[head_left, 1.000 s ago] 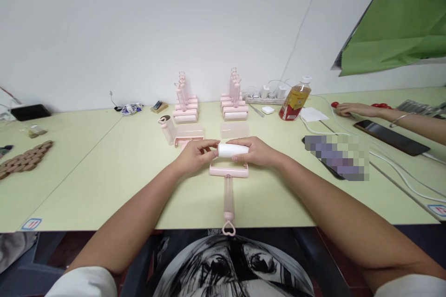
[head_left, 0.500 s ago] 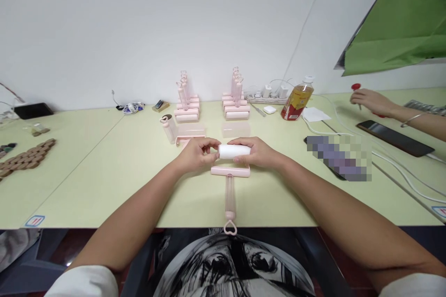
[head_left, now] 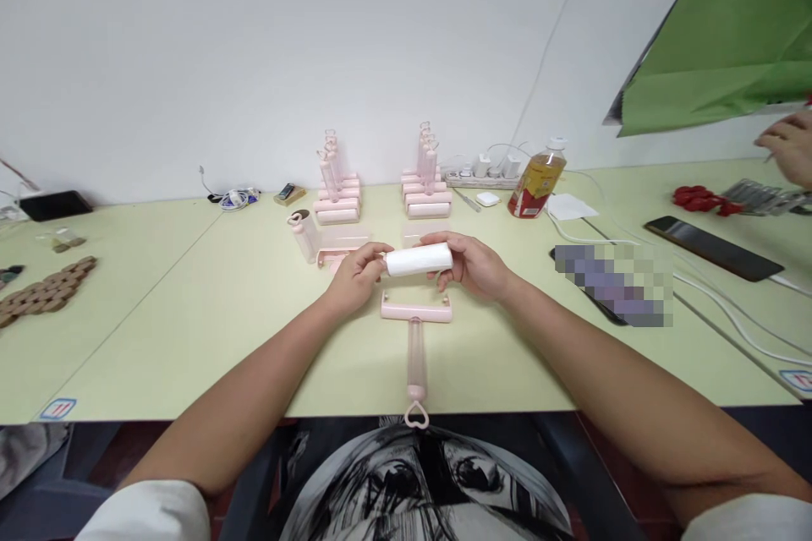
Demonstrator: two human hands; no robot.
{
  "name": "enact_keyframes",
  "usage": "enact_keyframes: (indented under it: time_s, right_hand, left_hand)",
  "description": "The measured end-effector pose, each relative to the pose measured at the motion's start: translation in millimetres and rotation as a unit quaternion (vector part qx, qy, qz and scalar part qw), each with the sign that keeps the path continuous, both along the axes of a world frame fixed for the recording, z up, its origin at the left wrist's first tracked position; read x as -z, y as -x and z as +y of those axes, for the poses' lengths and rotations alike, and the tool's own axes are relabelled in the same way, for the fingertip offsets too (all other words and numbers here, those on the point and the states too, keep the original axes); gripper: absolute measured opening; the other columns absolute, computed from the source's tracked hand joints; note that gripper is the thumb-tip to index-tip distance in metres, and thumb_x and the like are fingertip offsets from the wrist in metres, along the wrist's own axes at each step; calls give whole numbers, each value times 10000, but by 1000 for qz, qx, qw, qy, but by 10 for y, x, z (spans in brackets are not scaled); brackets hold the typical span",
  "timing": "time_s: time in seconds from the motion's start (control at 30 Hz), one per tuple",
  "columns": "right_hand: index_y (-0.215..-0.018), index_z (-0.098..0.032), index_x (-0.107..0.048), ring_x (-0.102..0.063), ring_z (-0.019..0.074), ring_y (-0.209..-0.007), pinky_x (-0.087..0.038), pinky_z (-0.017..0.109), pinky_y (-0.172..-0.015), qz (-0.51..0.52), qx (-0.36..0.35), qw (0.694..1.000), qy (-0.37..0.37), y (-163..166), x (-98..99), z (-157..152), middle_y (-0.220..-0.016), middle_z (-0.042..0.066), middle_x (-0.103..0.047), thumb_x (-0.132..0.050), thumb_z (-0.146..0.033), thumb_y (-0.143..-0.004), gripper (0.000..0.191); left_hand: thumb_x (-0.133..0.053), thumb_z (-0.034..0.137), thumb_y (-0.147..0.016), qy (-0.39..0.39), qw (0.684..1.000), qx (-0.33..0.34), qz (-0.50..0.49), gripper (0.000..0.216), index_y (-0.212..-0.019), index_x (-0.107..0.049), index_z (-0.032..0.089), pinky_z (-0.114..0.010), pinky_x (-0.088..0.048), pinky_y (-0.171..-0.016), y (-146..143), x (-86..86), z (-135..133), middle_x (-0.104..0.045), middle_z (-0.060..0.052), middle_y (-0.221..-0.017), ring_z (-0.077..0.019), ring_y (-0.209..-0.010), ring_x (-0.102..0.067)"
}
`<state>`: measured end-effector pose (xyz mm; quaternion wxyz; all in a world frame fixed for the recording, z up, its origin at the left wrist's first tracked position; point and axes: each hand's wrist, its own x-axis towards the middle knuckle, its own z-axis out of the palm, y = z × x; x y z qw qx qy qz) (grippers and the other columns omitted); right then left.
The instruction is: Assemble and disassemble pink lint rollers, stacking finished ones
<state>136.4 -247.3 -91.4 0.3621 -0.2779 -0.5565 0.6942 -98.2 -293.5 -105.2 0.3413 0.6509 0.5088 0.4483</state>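
The left hand (head_left: 356,279) pinches the left end of a white roll (head_left: 417,259), thumb against fingers; the roll tilts slightly above the table (head_left: 209,313), just beyond a pink handle (head_left: 416,313); the right hand (head_left: 479,268), half open, curls loosely around its right end

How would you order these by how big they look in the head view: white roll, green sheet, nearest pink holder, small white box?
1. Green sheet
2. Nearest pink holder
3. White roll
4. Small white box
Real sizes may differ, since distances from the camera vary.
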Motion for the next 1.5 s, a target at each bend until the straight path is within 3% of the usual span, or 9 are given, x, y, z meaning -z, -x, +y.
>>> enact_keyframes:
  time_s: [0.13, 0.3, 0.57, 0.83, 1.07, 1.2, 1.33, 1.43, 1.5]
  right_hand:
    - [-1080, -115, -612, -733, 251, -722, -626, 380, -606, 25, -34, 997, 61, -22, -40, -2, -903, 109, -714, -538, -223, -773, 334]
    - [-1103, -80, -624, -752, 278, -769, -640, 386, -660, 17, -58, 996, 63, -44, -46, -12, -903, 131, -741, -563, -148, -729, 384]
    - [-942, -118, -697, -747, 249, -771, -636, 336, -597, 3, -44, 998, 35, -7, -96, -64, -1210, 153, -685, -608, -117, -637, 318]
    - [-873, -144, -679, -713, 260, -835, -632, 411, -661, 23, -62, 996, 61, -5, -85, -100, -1200, 103, -684, -592, -99, -548, 339]
    - [-859, -192, -691, -640, 181, -877, -628, 369, -752, 54, 60, 995, 53, 160, -59, -183, -975, 24, -695, -586, -48, -531, 373]
    - [-857, -190, -634, -670, 154, -807, -620, 349, -780, 45, 143, 985, 83, 231, -31, -178, -908, 19, -680, -567, -19, -574, 337]
    - [-929, -198, -553, -690, 141, -658, -611, 282, -584, -17, 168, 982, 83, 264, -50, -222, -913, 42, -673, -636, -59, -670, 305]
    - [-980, -210, -518, -593, 114, -446, -464, 208, -334, -86, 149, 985, 25, 310, -84, -320, -744, 3, -649, -696, -229, -749, 292]
    - [-1012, -214, -535, -519, 88, -375, -386, 181, -285, -117, 120, 985, -28, 348, -97, -396, -672, -27, -621, -688, -328, -784, 297]
  left_hand:
    - [-443, 297, -828, 19, 999, -15, -22, 295, -1014, -643, 186, -255, -379, -571, 6, -2, 3, -524, 28, -646, -135, -607, -495]
    - [-450, 292, -838, 32, 998, -24, -46, 262, -1001, -624, 185, -242, -362, -535, 9, -11, -8, -503, 41, -597, -120, -557, -469]
    - [-560, 350, -814, 77, 984, -29, -157, 227, -966, -560, 181, -219, -428, -443, -53, -59, -21, -551, 39, -557, -124, -482, -547]
    - [-660, 356, -761, 138, 966, -9, -217, 278, -953, -567, 178, -185, -357, -360, -82, -82, -33, -530, 54, -488, -91, -369, -470]
    - [-638, 347, -731, 202, 943, 76, -254, 240, -835, -602, 134, -192, -268, -342, -120, -207, -116, -635, -16, -616, -50, -353, -424]
    - [-616, 288, -715, 202, 932, 45, -297, 248, -913, -597, 139, -200, -280, -335, -173, -211, -115, -664, -20, -641, -71, -353, -447]
    - [-589, 276, -738, 184, 922, -15, -341, 301, -1008, -571, 145, -192, -282, -319, -217, -218, -95, -707, -50, -756, -90, -402, -509]
    - [-576, 289, -786, 169, 924, -30, -342, 322, -1078, -556, 154, -179, -227, -301, -256, -232, -107, -719, -64, -834, -73, -385, -495]
    - [-589, 321, -806, 157, 927, -36, -338, 330, -1093, -552, 162, -175, -210, -298, -292, -233, -128, -705, -47, -808, -67, -376, -492]
